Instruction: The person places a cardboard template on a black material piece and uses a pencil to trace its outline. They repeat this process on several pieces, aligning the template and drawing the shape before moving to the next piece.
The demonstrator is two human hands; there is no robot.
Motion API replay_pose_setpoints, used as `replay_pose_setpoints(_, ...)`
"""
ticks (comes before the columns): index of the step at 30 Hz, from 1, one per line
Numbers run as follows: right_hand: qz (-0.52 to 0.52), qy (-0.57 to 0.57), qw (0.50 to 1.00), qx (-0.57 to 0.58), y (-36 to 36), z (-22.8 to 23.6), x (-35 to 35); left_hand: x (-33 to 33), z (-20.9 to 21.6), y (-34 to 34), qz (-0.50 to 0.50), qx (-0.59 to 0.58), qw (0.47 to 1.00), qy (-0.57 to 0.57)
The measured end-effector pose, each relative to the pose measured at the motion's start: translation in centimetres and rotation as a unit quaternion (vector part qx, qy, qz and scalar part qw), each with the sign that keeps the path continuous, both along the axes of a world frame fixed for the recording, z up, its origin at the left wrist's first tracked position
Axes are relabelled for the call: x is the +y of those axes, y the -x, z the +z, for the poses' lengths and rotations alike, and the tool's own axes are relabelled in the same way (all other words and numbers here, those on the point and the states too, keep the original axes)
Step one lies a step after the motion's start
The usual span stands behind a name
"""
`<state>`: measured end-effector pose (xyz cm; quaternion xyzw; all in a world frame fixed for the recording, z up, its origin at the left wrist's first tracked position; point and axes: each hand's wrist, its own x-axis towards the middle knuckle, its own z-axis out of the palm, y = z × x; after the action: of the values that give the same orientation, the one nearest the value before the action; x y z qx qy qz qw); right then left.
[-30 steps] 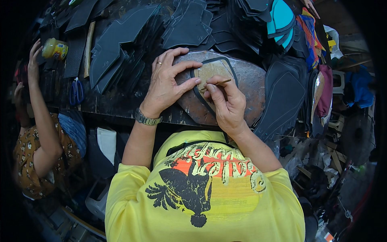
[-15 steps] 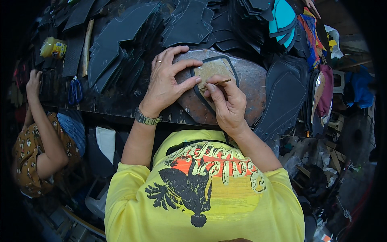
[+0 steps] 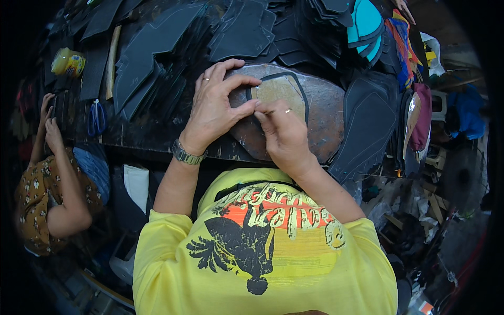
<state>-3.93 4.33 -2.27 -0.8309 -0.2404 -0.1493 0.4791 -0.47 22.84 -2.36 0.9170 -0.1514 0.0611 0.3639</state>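
Head view: left hand (image 3: pixel 212 111) and right hand (image 3: pixel 287 139) at tan panel (image 3: pixel 282 88)

The left hand holds thumb and forefinger spread, tips at the panel's left edge. The right hand is curled over its lower part, fingertips drawn together beside the left thumb; whether they pinch anything cannot be told. The dark-rimmed panel lies on a worn brown board (image 3: pixel 326 113). Dark cut pieces (image 3: pixel 370 113) lie right of the board; blue-handled scissors (image 3: pixel 96 113) lie well left.

The board (image 3: pixel 326 113) is mottled reddish-brown; the panel (image 3: pixel 286 89) on it, tan edged black. Right of the board, cut pieces (image 3: pixel 370 115) are dark grey with pale outlines; below the board, the shirt (image 3: pixel 346 273) is yellow, printed black and orange-red.
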Motion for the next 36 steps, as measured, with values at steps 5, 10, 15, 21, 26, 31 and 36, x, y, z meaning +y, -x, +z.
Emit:
replay_pose_setpoints(5,0.028,0.032,0.998,-0.052,-0.3,-0.3,0.0,-0.7,0.4,0.0,-0.021,-0.020,1.000,-0.009)
replay_pose_setpoints(10,0.005,-0.030,1.000,-0.001,-0.1,-0.6,-0.1,-0.6,0.1,0.1,-0.089,-0.052,0.992,-0.071)
replay_pose_setpoints(15,0.004,-0.026,0.999,-0.019,-0.2,-0.7,-0.1,-0.3,-0.2,-0.1,-0.098,-0.051,0.990,-0.084)
replay_pose_setpoints(21,-0.004,-0.134,0.979,0.154,0.3,-0.1,-0.8,-0.4,0.4,-0.1,-0.091,-0.032,0.990,-0.106)
replay_pose_setpoints(26,-0.022,-0.396,0.885,0.244,-0.7,0.8,-3.3,-0.5,0.7,-0.1,-0.092,-0.024,0.991,-0.091)
replay_pose_setpoints(31,-0.115,-0.243,0.953,0.138,-1.9,0.5,-6.0,-0.8,0.6,0.1,-0.083,-0.018,0.992,-0.089)
replay_pose_setpoints(36,-0.143,-0.170,0.965,0.137,-2.0,-0.7,-6.0,-0.7,0.6,0.2,-0.081,-0.017,0.993,-0.082)
